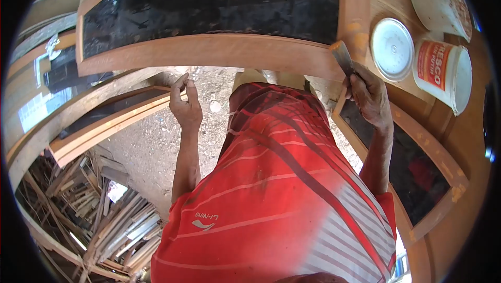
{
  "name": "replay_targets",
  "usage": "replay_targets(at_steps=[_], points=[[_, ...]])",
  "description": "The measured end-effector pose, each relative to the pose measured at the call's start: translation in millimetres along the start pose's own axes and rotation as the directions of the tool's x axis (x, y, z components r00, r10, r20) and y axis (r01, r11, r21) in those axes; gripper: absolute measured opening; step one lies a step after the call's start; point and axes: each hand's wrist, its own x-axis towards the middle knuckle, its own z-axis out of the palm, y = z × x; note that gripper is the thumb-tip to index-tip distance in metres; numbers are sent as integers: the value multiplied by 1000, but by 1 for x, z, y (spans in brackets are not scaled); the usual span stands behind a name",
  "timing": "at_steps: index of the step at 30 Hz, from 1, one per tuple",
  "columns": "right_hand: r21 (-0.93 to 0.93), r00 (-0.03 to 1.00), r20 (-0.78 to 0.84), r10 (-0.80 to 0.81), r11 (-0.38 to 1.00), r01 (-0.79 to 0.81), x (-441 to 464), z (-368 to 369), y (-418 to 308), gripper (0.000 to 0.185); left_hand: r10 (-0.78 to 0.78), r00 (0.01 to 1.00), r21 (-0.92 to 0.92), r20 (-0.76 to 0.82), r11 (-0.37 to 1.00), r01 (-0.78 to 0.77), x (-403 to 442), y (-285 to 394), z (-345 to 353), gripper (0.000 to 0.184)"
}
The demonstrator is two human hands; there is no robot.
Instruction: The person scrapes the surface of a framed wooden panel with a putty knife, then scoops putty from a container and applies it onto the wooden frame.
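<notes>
A wooden frame (pixel 209 49) with a dark glossy panel (pixel 214 6) lies across the top of the view. My right hand (pixel 369 92) is closed around a putty knife (pixel 342 58), whose flat blade, with orange-brown putty at its tip, points up beside the frame's lower right corner. Orange smears mark the wood there. My left hand (pixel 187 103) is raised below the frame's near edge, thumb and index finger extended close to each other; whether something small is between them cannot be made out.
At the right stand a white tub labelled FRESCO (pixel 443 74), a round white lid (pixel 392 49) and another tub (pixel 438 9). Another dark-panelled frame (pixel 433 152) is at lower right. Scrap wood (pixel 125 236) is piled at lower left.
</notes>
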Motion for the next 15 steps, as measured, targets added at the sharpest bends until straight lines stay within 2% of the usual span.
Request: replay_targets(at_steps=[2, 3, 4, 5, 8, 9, 11, 14, 15], points=[[-20, 999, -14, -34, 999, 33, -1, 12, -6, 27, -135, 991, -87, 0, 987, 134, 10, -7, -13, 36], [4, 994, -76, -77, 997, 77, -1, 23, -9, 26, -222, 975, -156, -1, 963, 219, 17, -13, -18, 39], [-16, 997, -52, -63, 998, 62, -1, 28, -12, 26, -304, 953, -226, 7, 928, 298, 26, -22, -22, 43], [-35, 998, -31, -46, 998, 45, -1, 29, -12, 27, -438, 899, -459, 17, 795, 396, 37, -34, -22, 58], [-51, 999, -44, -27, 998, 25, -7, 47, -12, 24, -705, 675, -697, 216, 373, 613, 75, -57, -37, 68], [-28, 997, -73, -37, 999, 35, -9, 59, -15, 24, -695, 675, -715, 248, 339, 612, 85, -66, -39, 73], [39, 989, -137, -48, 998, 53, -11, 82, -17, 27, -655, 674, -741, 342, 253, 622, 104, -88, -37, 71], [-14, 984, -111, -142, 990, 141, -18, 105, -9, 30, -586, 690, -751, 426, 196, 631, 124, -106, -37, 66], [20, 987, -141, -72, 997, 75, -22, 112, -11, 32, -545, 707, -757, 451, 186, 626, 129, -105, -34, 65]])
